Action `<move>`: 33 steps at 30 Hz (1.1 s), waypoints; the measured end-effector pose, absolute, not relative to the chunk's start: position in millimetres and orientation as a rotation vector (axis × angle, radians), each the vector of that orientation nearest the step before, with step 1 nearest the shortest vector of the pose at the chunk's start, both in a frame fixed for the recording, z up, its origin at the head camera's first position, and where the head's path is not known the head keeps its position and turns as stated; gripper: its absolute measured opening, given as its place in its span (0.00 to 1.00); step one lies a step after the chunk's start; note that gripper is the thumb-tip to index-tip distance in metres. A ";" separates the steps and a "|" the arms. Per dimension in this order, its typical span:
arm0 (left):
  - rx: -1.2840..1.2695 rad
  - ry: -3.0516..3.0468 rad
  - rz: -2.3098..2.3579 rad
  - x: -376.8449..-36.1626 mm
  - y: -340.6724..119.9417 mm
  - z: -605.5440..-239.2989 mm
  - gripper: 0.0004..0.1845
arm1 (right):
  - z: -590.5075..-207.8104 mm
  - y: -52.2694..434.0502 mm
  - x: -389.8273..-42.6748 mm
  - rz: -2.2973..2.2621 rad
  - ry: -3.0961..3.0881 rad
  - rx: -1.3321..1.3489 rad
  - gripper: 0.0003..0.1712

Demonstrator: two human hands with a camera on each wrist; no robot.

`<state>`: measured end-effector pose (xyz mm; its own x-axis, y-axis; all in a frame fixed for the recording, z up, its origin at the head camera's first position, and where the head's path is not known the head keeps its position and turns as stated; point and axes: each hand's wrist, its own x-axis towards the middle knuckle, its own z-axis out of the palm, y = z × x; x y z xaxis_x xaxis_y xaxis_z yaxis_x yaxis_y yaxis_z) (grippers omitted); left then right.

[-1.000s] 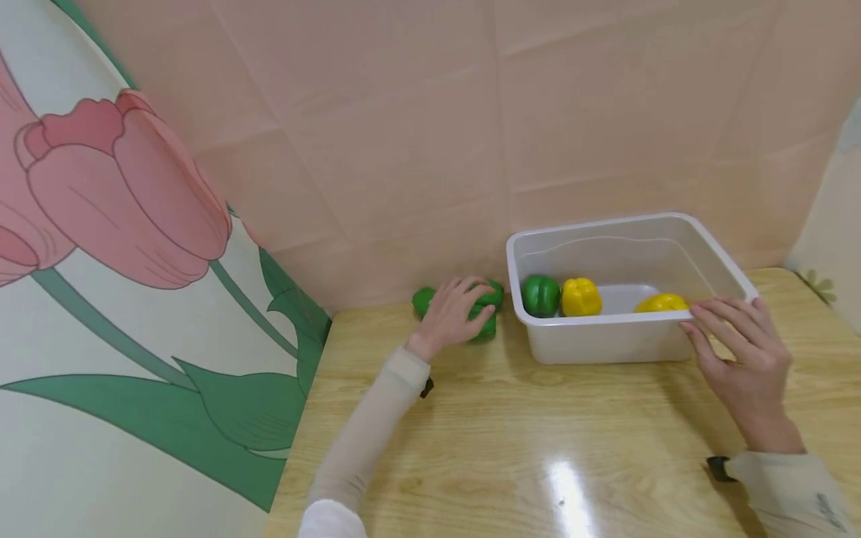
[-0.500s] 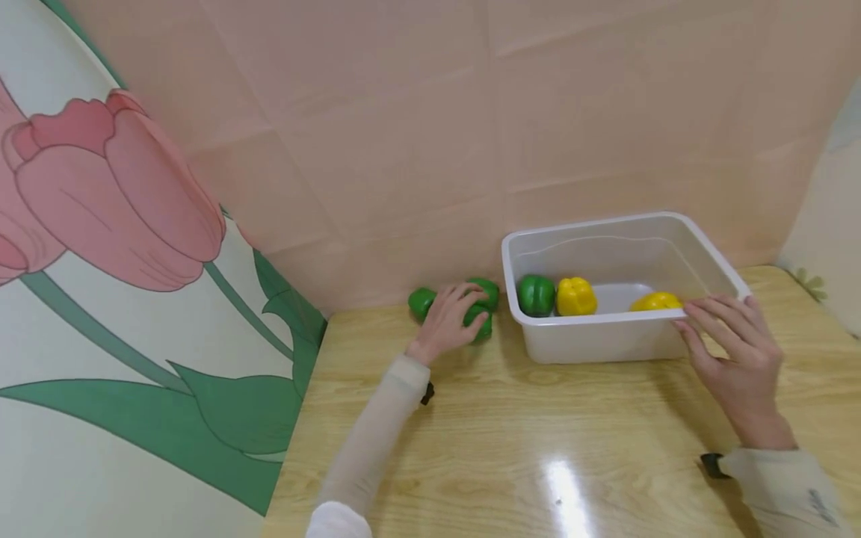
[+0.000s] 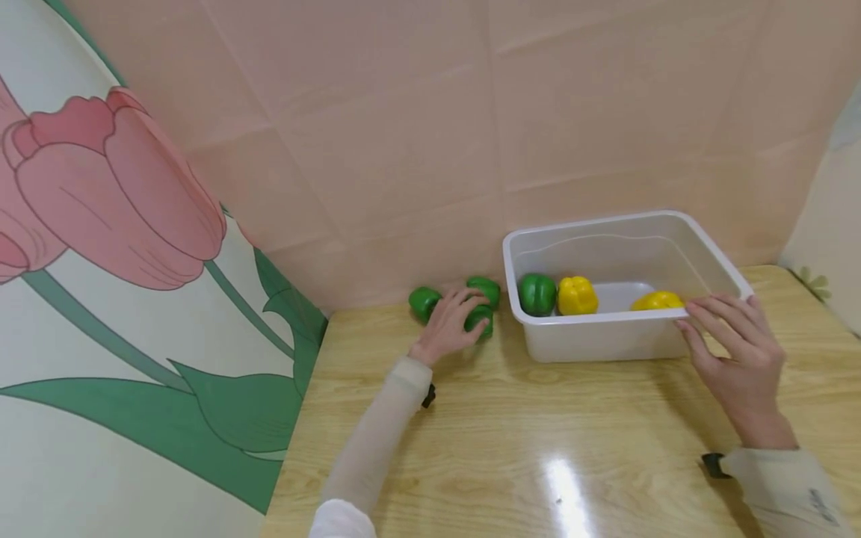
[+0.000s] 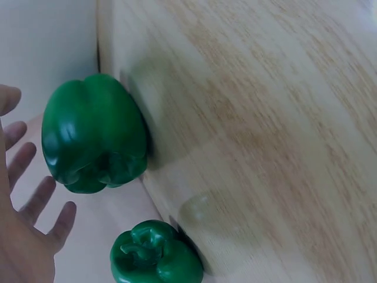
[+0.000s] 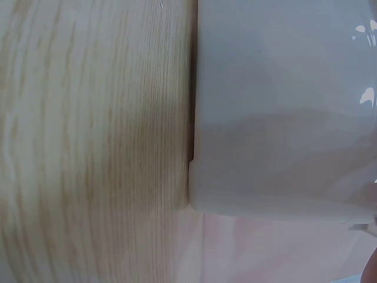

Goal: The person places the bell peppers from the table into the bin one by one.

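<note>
- Head view: the left hand (image 3: 449,326) is laid with loosely spread fingers among three green peppers (image 3: 479,320) on the wooden table (image 3: 538,448), just left of the white tub (image 3: 605,340). The tub's near rim is touched by the straight fingers of the right hand (image 3: 736,351); a green pepper and two yellow peppers (image 3: 577,295) are seen inside.
- Left wrist view: the fingers (image 4: 36,200) are seen spread and apart from a large green pepper (image 4: 94,132); nothing is gripped.
- Right wrist view: only the tub wall (image 5: 283,106) and the table are shown.
</note>
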<state>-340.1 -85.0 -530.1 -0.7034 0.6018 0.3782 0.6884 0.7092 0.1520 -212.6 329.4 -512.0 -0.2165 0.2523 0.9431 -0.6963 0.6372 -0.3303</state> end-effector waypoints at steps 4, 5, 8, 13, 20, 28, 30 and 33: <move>-1.002 -2.661 -0.370 -339.3 -84.6 -535.6 0.24 | -511.6 328.9 -212.2 0.909 -1.558 0.383 0.14; -1.001 -2.674 -0.369 -339.1 -84.5 -536.5 0.24 | -511.6 328.7 -212.3 0.910 -1.555 0.384 0.13; -1.003 -2.715 -0.375 -338.2 -83.8 -538.4 0.24 | -511.8 328.5 -212.5 0.906 -1.559 0.384 0.13; -1.016 -2.751 -0.405 -338.2 -81.9 -538.6 0.23 | -512.5 329.6 -213.3 0.897 -1.558 0.384 0.14; -1.067 -2.761 -0.390 -340.6 -79.2 -543.5 0.23 | -514.4 331.4 -213.9 0.885 -1.559 0.385 0.14; -1.108 -2.782 -0.372 -338.0 -78.4 -547.0 0.22 | -515.5 332.7 -213.9 0.887 -1.566 0.391 0.15; -1.112 -2.783 -0.367 -338.1 -78.3 -546.8 0.23 | -515.0 332.8 -214.0 0.888 -1.568 0.388 0.15; -1.126 -2.785 -0.369 -339.0 -77.8 -547.4 0.23 | -514.5 333.0 -213.7 0.892 -1.568 0.386 0.15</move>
